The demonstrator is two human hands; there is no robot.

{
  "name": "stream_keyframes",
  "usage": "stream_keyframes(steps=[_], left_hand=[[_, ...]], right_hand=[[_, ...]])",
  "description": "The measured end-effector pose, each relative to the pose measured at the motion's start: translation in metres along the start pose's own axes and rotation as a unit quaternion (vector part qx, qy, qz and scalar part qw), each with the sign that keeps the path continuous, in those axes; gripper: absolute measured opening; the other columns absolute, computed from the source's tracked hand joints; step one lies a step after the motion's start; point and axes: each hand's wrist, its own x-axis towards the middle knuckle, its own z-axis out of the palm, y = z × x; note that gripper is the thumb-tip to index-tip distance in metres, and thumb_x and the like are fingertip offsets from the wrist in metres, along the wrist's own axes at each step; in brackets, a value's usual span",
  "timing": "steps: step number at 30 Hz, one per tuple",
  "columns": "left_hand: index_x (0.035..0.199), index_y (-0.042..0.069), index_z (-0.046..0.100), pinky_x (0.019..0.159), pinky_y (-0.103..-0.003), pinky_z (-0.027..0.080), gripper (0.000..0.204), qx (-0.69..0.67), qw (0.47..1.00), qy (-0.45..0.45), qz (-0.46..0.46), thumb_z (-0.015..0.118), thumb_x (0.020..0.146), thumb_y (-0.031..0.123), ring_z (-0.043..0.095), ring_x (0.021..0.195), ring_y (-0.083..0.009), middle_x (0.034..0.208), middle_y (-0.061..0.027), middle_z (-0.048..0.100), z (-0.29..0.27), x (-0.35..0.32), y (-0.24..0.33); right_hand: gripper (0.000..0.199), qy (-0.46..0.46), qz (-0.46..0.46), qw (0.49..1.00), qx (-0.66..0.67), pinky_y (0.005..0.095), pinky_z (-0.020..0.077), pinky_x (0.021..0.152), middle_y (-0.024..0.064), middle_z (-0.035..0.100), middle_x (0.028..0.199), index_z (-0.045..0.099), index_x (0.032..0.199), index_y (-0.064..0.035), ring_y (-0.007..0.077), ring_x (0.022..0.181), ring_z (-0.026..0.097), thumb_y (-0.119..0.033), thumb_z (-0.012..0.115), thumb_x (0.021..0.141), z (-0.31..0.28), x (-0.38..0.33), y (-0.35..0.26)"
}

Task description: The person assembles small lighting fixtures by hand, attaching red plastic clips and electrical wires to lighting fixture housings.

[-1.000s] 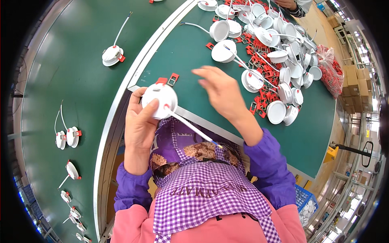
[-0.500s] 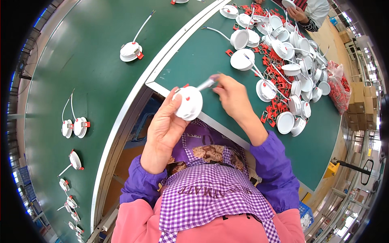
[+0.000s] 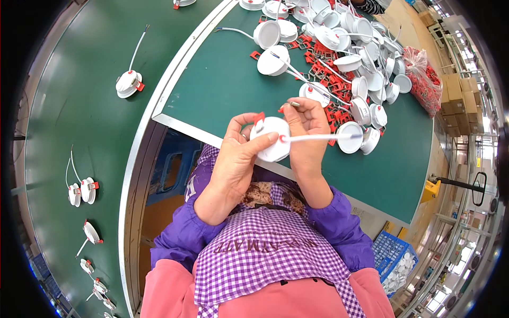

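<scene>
Just above the near edge of the green table, my left hand [image 3: 229,161] grips a round white downlight [image 3: 271,151], thumb on its back. A red spring clip [image 3: 259,118] sits on the downlight's left side. From its middle a white cable [image 3: 318,138] runs right, across my right hand [image 3: 306,151]. Between the thumb and fingers of that hand is a small clip [image 3: 293,104] with a metal part and a bit of red, close to the downlight's right rim. Beyond my hands lie loose red clips [image 3: 322,70] and a heap of white downlights [image 3: 350,62].
A pale metal rail [image 3: 175,66] divides the table from a green belt [image 3: 69,116] carrying several downlights. At the table's right edge rests a clear bag [image 3: 424,79] of red clips. A blue crate [image 3: 393,258] stands lower right. Another person's striped sleeve [image 3: 372,6] shows at the top.
My right hand has left the cable's end and now pinches a clip beside the downlight. The cable has swung to the right. The whole view has shifted.
</scene>
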Motion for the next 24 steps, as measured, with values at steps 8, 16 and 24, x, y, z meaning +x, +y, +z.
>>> stream_keyframes(steps=[8, 16, 24], left_hand=[[0.135, 0.002, 0.028, 0.087, -0.035, 0.054, 0.063, -0.017, 0.999, -0.014, -0.025, 0.065, 0.085, -0.002, 0.062, 0.1, -0.021, 0.111, -0.0131, 0.057, 0.0, 0.008, -0.006], [0.132, 0.005, 0.042, 0.094, -0.039, 0.049, 0.05, -0.102, 0.99, 0.086, 0.046, 0.063, 0.087, 0.002, 0.057, 0.11, -0.0218, 0.121, -0.01, 0.056, 0.013, 0.024, -0.013], [0.111, 0.004, 0.05, 0.086, -0.04, 0.057, 0.036, -0.005, 0.999, 0.011, -0.036, 0.07, 0.081, 0.001, 0.064, 0.1, -0.0217, 0.11, -0.0104, 0.061, 0.007, 0.014, -0.011]], right_hand=[[0.015, 0.05, -0.002, 0.999, 0.019, 0.0196, 0.0428, 0.056, 0.0061, 0.065, 0.086, 0.059, 0.101, 0.0015, 0.006, 0.064, 0.054, -0.007, 0.065, 0.089, -0.012, 0.009, 0.013], [0.012, 0.059, 0.055, 0.995, 0.061, 0.0225, 0.0491, 0.064, 0.006, 0.063, 0.084, 0.059, 0.099, 0.0009, 0.0095, 0.07, 0.059, -0.008, 0.063, 0.091, -0.025, -0.016, -0.003], [0.013, 0.028, 0.037, 0.999, 0.021, 0.021, 0.0495, 0.066, 0.0053, 0.066, 0.087, 0.064, 0.099, 0.0029, 0.0082, 0.072, 0.061, -0.006, 0.064, 0.09, -0.035, -0.003, -0.003]])
